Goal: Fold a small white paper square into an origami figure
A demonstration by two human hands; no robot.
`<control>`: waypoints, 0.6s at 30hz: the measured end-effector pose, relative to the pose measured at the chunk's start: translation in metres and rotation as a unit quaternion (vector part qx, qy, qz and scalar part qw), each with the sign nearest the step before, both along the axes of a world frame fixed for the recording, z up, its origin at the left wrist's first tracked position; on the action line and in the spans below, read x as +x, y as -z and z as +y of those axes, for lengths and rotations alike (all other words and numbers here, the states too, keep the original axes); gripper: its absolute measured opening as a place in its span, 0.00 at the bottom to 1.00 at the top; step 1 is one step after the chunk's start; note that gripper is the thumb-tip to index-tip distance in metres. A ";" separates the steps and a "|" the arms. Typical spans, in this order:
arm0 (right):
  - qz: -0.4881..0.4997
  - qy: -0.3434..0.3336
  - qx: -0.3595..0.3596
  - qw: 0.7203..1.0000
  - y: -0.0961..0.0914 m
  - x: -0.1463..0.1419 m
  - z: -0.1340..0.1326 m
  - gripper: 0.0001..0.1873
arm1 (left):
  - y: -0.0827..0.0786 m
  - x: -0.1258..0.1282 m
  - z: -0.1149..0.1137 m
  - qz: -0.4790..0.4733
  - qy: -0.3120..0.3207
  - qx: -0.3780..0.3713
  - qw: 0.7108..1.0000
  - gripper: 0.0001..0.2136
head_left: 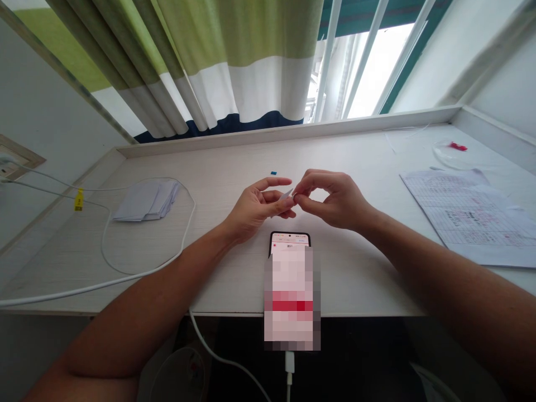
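Observation:
My left hand (262, 205) is over the middle of the desk, pinching a small white piece of paper (286, 195) between thumb and fingers, its index finger stretched out above. Close against it, my right hand (329, 195) has thumb and index finger pressed together at the paper's edge. A tiny dark bit shows at those fingertips, too small to name. Below the hands lies a phone (290, 241) with a lit screen, mostly blurred out. Just beyond the left fingertips a small blue piece (273, 173) rests on the desk.
A stack of white paper slips (146, 200) lies left, ringed by a white cable (184, 240). Printed sheets (469, 218) and a small red item (458, 146) are at right. Curtains (234, 61) hang behind the desk's raised back edge (293, 128). A charging plug (290, 362) hangs below the phone.

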State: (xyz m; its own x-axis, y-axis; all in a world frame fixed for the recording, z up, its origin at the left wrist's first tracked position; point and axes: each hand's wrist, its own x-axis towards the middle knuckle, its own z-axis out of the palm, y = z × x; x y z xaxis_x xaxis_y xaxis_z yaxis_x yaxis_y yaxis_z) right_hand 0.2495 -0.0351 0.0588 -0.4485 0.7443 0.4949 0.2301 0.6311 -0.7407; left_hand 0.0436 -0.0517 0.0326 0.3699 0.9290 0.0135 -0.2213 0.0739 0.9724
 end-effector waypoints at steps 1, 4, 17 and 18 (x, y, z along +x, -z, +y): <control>0.003 0.010 -0.012 1.000 0.000 -0.001 -0.001 0.04 | 0.000 0.000 0.000 0.002 -0.002 0.005 1.000 0.24; 0.030 0.042 -0.105 0.993 0.001 -0.006 -0.002 0.04 | 0.000 0.001 0.000 0.013 -0.023 0.033 0.999 0.23; 0.030 -0.018 -0.143 0.989 0.002 -0.001 -0.001 0.09 | -0.007 0.002 -0.004 0.030 -0.035 0.035 0.998 0.19; 0.028 -0.016 -0.136 0.990 0.001 -0.001 -0.001 0.09 | -0.007 0.002 -0.005 0.030 -0.037 0.036 0.998 0.19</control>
State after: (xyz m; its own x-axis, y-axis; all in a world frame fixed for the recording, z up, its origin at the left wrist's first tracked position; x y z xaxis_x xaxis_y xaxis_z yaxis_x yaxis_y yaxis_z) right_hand 0.2489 -0.0361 0.0577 -0.4509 0.8396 0.3029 0.1664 0.4125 -0.8956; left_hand 0.0452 -0.0563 0.0400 0.3032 0.9509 0.0621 -0.1657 -0.0116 0.9861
